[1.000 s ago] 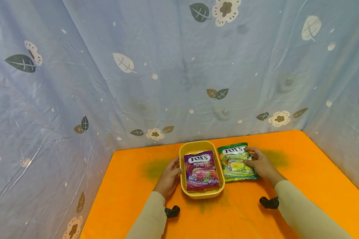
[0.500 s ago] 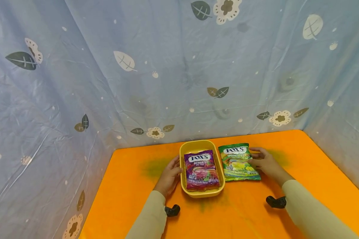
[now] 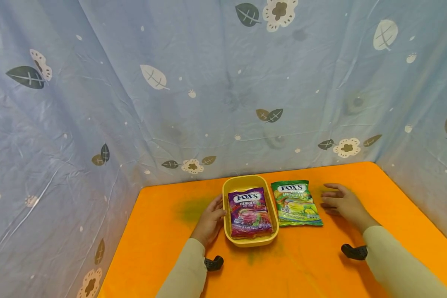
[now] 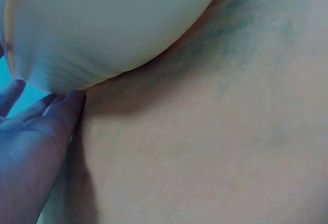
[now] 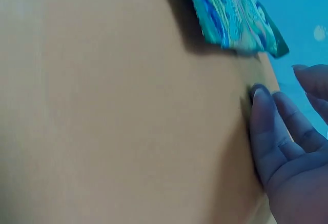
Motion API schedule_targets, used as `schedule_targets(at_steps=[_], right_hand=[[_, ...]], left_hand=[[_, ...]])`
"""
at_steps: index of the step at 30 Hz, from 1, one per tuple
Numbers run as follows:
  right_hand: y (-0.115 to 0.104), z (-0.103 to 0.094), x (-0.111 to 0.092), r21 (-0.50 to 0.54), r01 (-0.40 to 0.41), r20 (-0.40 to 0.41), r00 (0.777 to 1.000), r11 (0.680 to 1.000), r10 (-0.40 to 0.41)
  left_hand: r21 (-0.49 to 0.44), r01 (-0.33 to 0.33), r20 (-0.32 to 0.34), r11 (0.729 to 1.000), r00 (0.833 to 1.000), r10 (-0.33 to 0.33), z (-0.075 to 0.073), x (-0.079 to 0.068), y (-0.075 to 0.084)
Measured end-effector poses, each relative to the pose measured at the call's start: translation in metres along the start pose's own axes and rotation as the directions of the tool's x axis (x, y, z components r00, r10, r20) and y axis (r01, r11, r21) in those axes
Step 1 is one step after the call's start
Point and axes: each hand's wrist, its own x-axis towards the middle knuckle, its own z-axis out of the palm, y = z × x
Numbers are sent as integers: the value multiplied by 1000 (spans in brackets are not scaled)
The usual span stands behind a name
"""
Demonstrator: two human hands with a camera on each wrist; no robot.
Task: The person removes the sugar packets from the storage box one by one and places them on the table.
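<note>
A purple Fox's Berries candy bag (image 3: 250, 213) lies inside a yellow plastic tub (image 3: 251, 243). My left hand (image 3: 210, 220) rests against the tub's left side, its fingers and thumb touching the outer wall; the left wrist view shows these fingers (image 4: 65, 108) against the tub (image 4: 118, 24). Right of the tub, a green Fox's Spring Tea candy bag (image 3: 297, 203) lies flat on the table. My right hand (image 3: 347, 205) stands off to the right of that bag, holding nothing. In the right wrist view its fingers (image 5: 264, 119) are relaxed, apart from the bag (image 5: 236, 16).
An orange table (image 3: 283, 269) with greenish stains carries everything. Blue-grey curtains (image 3: 208, 103) printed with leaves and flowers enclose its back and sides. A black curved piece (image 3: 214, 263) sits at the left wrist and another black piece (image 3: 354, 251) at the right.
My right hand has let go of the green candy bag and moved right, away from it. The left hand, the tub and the purple bag stay where they were.
</note>
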Motion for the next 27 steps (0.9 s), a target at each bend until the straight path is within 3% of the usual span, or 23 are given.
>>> schedule_targets(at_steps=[9,27], right_hand=[[6,-7,-3,61,-40,-32,999,997,42],[-11,6,-1,-6,-8,-29,1000,1000,8]], left_hand=[[-17,-2,8,1000,1000,2,0,2,-1],[-18,-8,8,1000,1000,8,0,0,0]])
